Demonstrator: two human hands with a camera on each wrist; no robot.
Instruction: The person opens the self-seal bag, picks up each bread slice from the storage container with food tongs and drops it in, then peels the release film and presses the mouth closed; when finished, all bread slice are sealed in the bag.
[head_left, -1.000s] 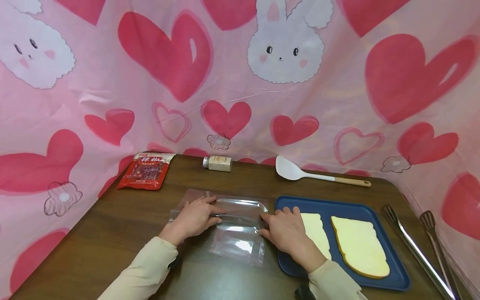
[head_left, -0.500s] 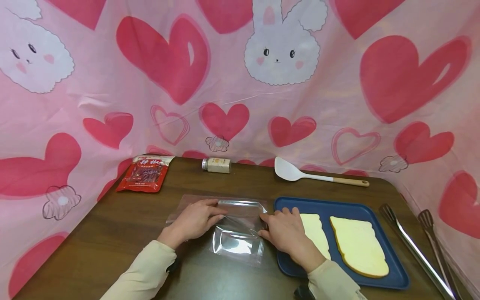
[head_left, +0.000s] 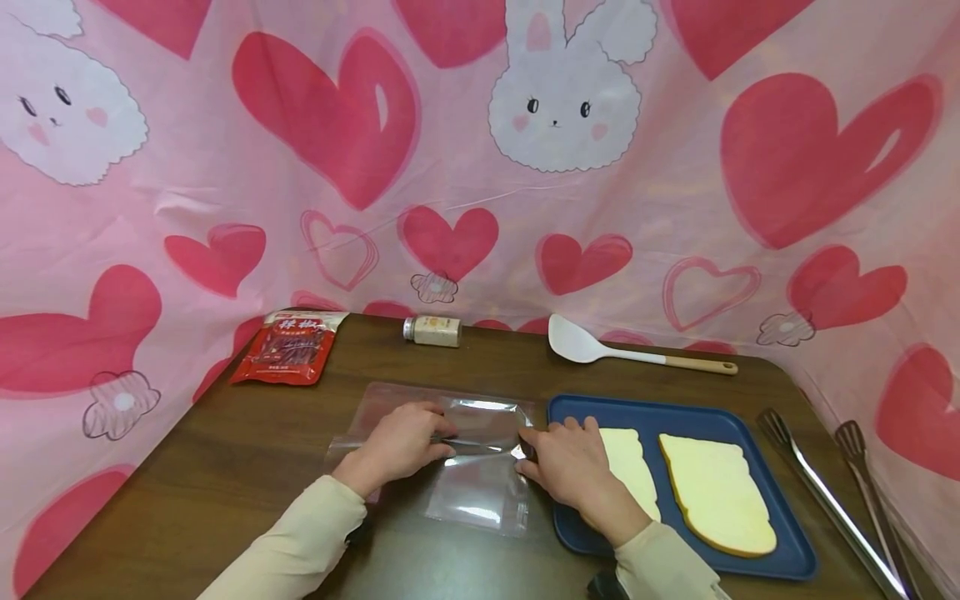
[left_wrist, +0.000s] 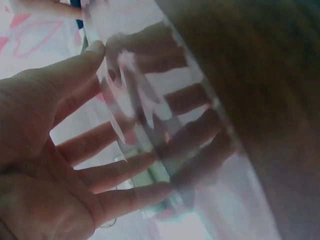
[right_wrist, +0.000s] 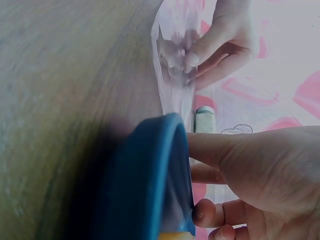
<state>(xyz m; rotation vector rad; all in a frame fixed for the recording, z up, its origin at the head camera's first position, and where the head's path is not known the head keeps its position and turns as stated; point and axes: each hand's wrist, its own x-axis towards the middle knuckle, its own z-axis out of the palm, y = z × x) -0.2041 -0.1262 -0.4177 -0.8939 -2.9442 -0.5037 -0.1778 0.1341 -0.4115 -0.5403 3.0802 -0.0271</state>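
Observation:
A clear plastic bag (head_left: 472, 493) lies flat and creased on the brown table in the head view. My left hand (head_left: 401, 440) rests on its left part, thumb and forefinger apart; the left wrist view shows that hand (left_wrist: 75, 165) with fingers spread and fairly straight against the shiny film (left_wrist: 200, 100). At the bag's right edge, my right hand (head_left: 572, 467) holds the film between thumb and forefinger. In the right wrist view the right hand's (right_wrist: 260, 185) other fingers curl loosely, and a tray rim partly hides its fingertips.
A blue tray (head_left: 798, 542) with two bread slices (head_left: 720, 492) is under and right of the right hand. Behind lie a red packet (head_left: 290, 347), a seasoning jar (head_left: 435, 331) and a white spatula (head_left: 577, 342). Metal utensils (head_left: 817, 483) lie at the right edge.
My left hand has shifted slightly right and the creases in the bag between the hands have changed shape. The right hand has stayed at the bag's right edge.

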